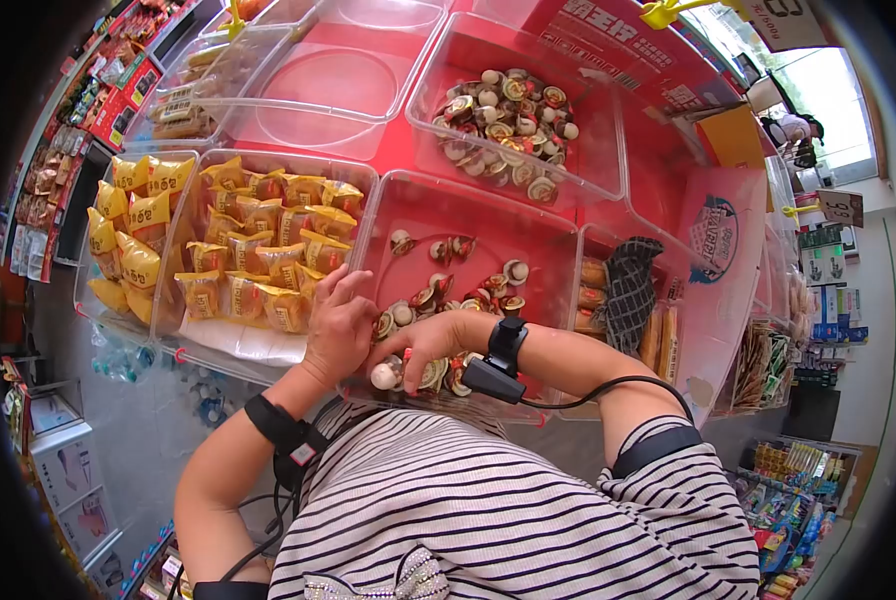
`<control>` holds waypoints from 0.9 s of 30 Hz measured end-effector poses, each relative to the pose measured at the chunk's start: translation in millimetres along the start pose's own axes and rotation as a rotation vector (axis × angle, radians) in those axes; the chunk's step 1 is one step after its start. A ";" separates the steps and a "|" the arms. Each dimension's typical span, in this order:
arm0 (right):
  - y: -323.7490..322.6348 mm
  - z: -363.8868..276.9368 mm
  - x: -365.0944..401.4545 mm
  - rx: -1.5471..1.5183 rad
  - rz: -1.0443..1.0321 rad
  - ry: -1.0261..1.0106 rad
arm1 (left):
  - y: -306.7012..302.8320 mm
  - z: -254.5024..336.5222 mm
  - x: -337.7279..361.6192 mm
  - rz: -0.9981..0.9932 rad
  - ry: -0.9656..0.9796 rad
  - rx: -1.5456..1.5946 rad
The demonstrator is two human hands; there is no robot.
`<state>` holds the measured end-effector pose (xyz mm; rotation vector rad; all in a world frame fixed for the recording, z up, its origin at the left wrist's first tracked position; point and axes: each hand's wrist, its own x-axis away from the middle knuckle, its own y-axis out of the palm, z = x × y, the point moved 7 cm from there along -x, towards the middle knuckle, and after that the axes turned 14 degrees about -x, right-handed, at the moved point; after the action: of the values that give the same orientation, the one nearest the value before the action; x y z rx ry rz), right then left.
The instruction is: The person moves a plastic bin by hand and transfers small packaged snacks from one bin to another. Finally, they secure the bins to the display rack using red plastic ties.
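Note:
My left hand is at the left wall of a clear plastic bin with a red base. Its fingers are spread, and nothing shows in them. My right hand reaches left into the front of this bin, over small wrapped snacks with white rounded ends and brown-and-gold wrappers. Its thumb and forefinger are apart, one white-ended snack lies beside them, and the other fingertips are partly hidden. More such snacks are scattered in the bin. A fuller heap sits in the bin behind.
Left of my hands are bins of yellow-wrapped breads. On the right, a dark checked cloth lies over packaged snacks. A cardboard display stands beyond it. A black cable runs from my right wrist along my arm.

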<state>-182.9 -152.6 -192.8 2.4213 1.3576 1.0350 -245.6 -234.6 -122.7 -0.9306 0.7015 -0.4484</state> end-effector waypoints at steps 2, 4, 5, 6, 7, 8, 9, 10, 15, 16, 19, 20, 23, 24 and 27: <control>-8.0 3.1 13.8 -0.394 -0.033 -0.068 | -0.9 -0.3 -0.3 -0.007 -0.005 0.006; -10.5 -18.0 34.6 -0.711 -0.083 -0.220 | 0.2 -1.7 -0.8 0.011 -0.001 0.013; -14.6 -41.8 51.4 -0.714 -0.080 -0.355 | 0.6 -1.7 0.1 0.017 0.000 0.017; -35.1 -94.0 86.3 -0.618 0.066 -0.654 | 0.3 -0.3 2.2 0.015 0.011 0.014; -48.1 -121.7 115.6 -0.448 0.312 -0.719 | 0.7 0.0 0.7 0.012 0.018 0.010; -57.8 -146.3 139.8 -0.440 0.336 -0.810 | 1.1 0.0 0.6 0.003 0.025 0.005; -84.9 -161.4 155.2 -0.524 0.250 -0.965 | 0.2 0.6 1.4 0.009 0.025 0.000; -91.6 -191.8 182.5 -0.434 0.397 -1.072 | 0.0 1.8 0.6 0.013 0.025 -0.005; -145.6 -196.5 259.0 -0.356 1.318 -0.752 | 1.7 0.9 0.8 0.014 0.032 -0.035; -143.5 -193.6 259.5 -0.294 1.352 -0.746 | 1.9 0.7 0.8 0.007 0.023 -0.029; -127.4 -188.7 250.3 -0.076 1.328 -0.731 | 4.2 0.3 2.8 -0.004 0.023 -0.023; -118.2 -186.8 241.9 0.004 1.241 -0.729 | 3.4 -0.1 2.0 -0.001 0.020 -0.023; -79.0 -152.9 183.4 0.107 0.866 -0.403 | 4.0 -0.1 0.9 -0.012 0.020 -0.022; -78.2 -129.3 157.9 0.245 0.739 -0.262 | 4.3 -0.3 1.1 -0.015 0.022 -0.026; -95.4 -36.4 99.3 0.708 0.631 0.056 | 4.7 -0.7 0.0 0.000 0.023 -0.028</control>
<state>-237.5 -24.8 -161.8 3.5249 1.1147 0.8094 -245.8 -232.5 -127.0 -0.9534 0.7304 -0.4507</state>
